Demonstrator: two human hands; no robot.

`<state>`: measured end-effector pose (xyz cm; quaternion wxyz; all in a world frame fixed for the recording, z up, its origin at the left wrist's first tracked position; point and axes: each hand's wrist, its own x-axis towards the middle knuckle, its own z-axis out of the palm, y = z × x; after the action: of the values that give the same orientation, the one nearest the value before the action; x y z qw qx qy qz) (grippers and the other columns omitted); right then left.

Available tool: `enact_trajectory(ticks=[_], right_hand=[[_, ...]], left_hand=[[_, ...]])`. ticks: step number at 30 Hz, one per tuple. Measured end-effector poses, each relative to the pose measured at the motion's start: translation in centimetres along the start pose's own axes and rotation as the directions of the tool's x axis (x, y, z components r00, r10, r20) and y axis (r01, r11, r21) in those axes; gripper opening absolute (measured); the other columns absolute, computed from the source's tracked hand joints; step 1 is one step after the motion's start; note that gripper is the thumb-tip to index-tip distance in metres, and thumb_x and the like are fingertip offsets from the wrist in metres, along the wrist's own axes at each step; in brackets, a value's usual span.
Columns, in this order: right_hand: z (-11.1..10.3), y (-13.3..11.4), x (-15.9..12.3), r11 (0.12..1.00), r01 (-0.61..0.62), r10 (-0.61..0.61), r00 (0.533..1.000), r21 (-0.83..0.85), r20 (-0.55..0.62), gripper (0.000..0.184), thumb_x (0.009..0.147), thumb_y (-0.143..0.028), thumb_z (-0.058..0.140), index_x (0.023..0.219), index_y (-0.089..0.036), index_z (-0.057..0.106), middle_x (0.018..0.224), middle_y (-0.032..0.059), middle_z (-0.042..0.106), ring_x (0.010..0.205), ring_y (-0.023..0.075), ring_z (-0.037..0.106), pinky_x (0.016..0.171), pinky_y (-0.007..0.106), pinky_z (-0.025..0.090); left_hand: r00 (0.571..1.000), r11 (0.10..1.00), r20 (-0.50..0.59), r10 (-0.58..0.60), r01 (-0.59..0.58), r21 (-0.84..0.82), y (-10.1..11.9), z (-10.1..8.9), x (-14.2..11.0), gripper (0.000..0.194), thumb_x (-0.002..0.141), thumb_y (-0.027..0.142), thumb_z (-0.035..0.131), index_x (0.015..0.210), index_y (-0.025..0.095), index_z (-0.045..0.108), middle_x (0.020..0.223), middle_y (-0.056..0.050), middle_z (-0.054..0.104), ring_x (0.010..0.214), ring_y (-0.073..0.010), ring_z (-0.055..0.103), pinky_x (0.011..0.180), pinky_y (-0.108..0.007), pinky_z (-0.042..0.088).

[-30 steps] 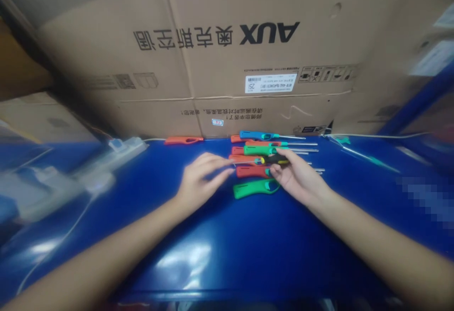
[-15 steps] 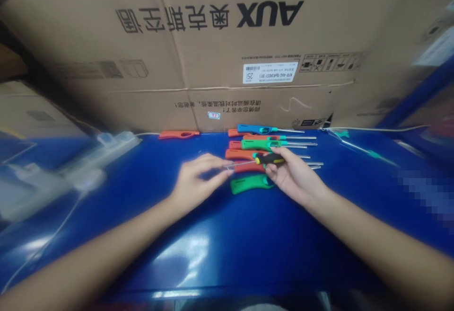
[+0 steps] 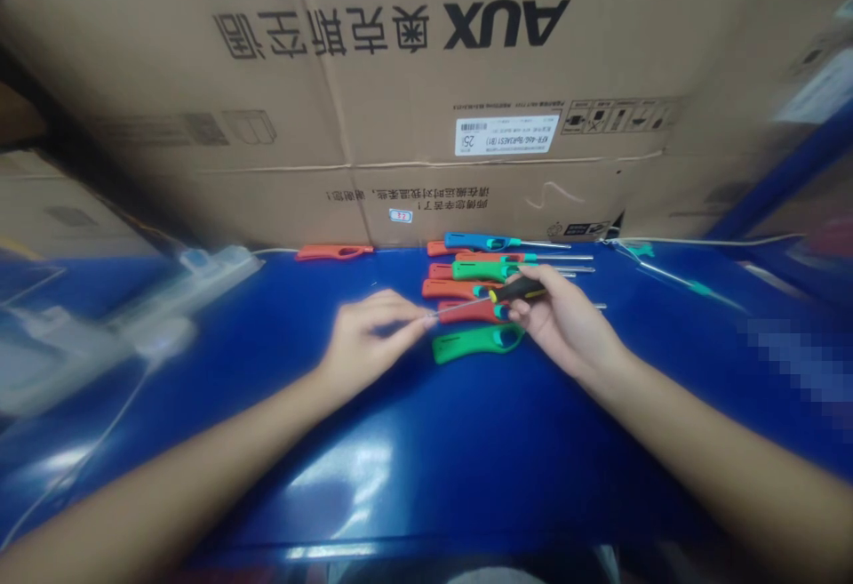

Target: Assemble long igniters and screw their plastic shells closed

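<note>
My right hand [image 3: 563, 317] grips the black and yellow handle of a screwdriver [image 3: 510, 291], its thin metal shaft pointing left. Thumb and fingers of my left hand [image 3: 377, 331] are pinched together at the shaft's tip; whatever small thing they hold there is too blurred to name. Below and behind the screwdriver, several long-nosed gas lighters lie side by side on the blue table: a green lighter [image 3: 473, 344] nearest me, a red lighter [image 3: 459, 310], an orange lighter [image 3: 453, 288], and a blue lighter [image 3: 473, 241] at the back. My right hand partly hides their metal nozzles.
An orange lighter body [image 3: 333, 252] lies apart at the back left. A large cardboard box [image 3: 393, 140] stands behind as a wall. At left is a white power strip [image 3: 213, 277] with cords. A metal rod with green parts [image 3: 673, 279] lies at right.
My right hand has shifted slightly right and up with the screwdriver, drawing it a little away from my left hand. My left hand has stayed almost in place.
</note>
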<state>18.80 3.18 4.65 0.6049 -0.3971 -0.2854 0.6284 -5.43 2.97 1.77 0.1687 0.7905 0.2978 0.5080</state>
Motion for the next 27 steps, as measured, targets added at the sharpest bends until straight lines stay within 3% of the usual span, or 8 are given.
enact_trajectory(ticks=[22, 27], right_hand=[[0.06, -0.13, -0.22, 0.997, 0.058, -0.058, 0.998, -0.049, -0.013, 0.012, 0.074, -0.024, 0.071, 0.069, -0.014, 0.064, 0.062, -0.0007, 0.06, 0.046, 0.0068, 0.047, 0.044, 0.022, 0.048], [-0.11, -0.16, -0.27, 0.984, 0.133, -0.131, 0.991, -0.119, 0.019, 0.015, 0.074, -0.027, 0.073, 0.069, -0.015, 0.065, 0.057, -0.0015, 0.056, 0.045, 0.0075, 0.048, 0.046, 0.023, 0.049]], left_hand=[[1.0, 0.999, 0.015, 0.022, -0.022, 0.028, 0.23, 0.13, 0.16, 0.006, 0.088, 0.023, 0.075, 0.086, 0.022, 0.081, 0.08, -0.004, 0.079, 0.072, -0.018, 0.071, 0.072, -0.033, 0.059], [0.999, 0.998, 0.033, 0.04, -0.042, 0.05, 0.03, 0.1, 0.11, 0.005, 0.088, 0.023, 0.075, 0.088, 0.023, 0.08, 0.081, -0.004, 0.079, 0.073, -0.0185, 0.071, 0.071, -0.034, 0.059]])
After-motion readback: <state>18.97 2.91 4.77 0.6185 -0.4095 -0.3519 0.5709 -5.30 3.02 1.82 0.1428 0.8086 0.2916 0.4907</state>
